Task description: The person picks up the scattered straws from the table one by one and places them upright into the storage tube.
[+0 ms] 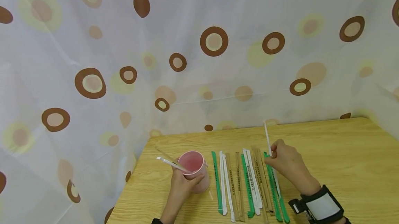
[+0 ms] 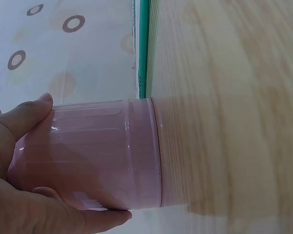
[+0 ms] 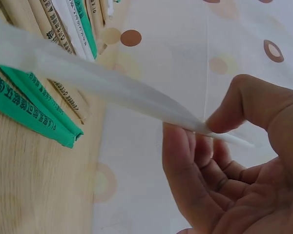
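My left hand [image 1: 183, 186] grips a pink cup [image 1: 202, 183] round its side, thumb across the front; the cup stands upright on the table. A white paper-wrapped straw [image 1: 166, 161] and a brown one [image 1: 164, 153] lean out over its left rim. In the left wrist view, fingers and thumb curve round the glossy cup [image 2: 97, 146]. My right hand [image 1: 291, 163] pinches a white wrapped straw [image 1: 267, 135] between thumb and fingers, held slanting above the row's right end. The right wrist view shows this straw [image 3: 112, 87] over green straws [image 3: 34, 109].
Right of the cup, a row of wrapped straws lies on the wooden table [image 1: 349, 161]: green [image 1: 217, 186], white [image 1: 227, 189] and brown [image 1: 231, 182], several of each. A spotted curtain [image 1: 193, 19] hangs behind the table and along its left side.
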`<state>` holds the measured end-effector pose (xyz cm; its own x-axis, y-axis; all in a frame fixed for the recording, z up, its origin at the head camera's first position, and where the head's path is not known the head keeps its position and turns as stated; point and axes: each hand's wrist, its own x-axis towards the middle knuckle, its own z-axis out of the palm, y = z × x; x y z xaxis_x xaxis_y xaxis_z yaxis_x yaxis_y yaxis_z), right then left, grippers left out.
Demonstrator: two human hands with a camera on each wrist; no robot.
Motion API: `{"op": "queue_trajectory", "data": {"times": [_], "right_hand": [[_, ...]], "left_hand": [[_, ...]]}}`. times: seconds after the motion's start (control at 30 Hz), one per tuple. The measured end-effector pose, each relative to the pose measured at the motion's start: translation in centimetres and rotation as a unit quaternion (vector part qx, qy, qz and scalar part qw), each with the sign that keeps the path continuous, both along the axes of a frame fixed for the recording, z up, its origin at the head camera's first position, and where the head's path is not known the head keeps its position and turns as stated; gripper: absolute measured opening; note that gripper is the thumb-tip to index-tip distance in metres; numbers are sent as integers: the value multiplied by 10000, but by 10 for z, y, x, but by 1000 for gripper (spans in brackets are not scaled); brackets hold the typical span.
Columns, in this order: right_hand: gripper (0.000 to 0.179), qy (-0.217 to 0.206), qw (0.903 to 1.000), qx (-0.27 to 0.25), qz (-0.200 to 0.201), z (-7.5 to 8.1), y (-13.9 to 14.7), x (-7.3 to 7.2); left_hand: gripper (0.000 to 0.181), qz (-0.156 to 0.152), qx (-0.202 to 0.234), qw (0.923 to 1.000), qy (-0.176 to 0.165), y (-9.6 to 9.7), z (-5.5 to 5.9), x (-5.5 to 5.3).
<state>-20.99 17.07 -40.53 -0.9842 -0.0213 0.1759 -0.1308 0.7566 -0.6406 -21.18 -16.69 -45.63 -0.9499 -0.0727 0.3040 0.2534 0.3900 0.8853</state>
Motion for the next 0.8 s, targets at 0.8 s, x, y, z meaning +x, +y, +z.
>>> {"op": "queue_trajectory", "data": {"times": [0.8], "right_hand": [[26,1579,9866,-360,-183,0,-5,-1]], "left_hand": [[99,0,91,9999,89,-1,-4,1]]}}
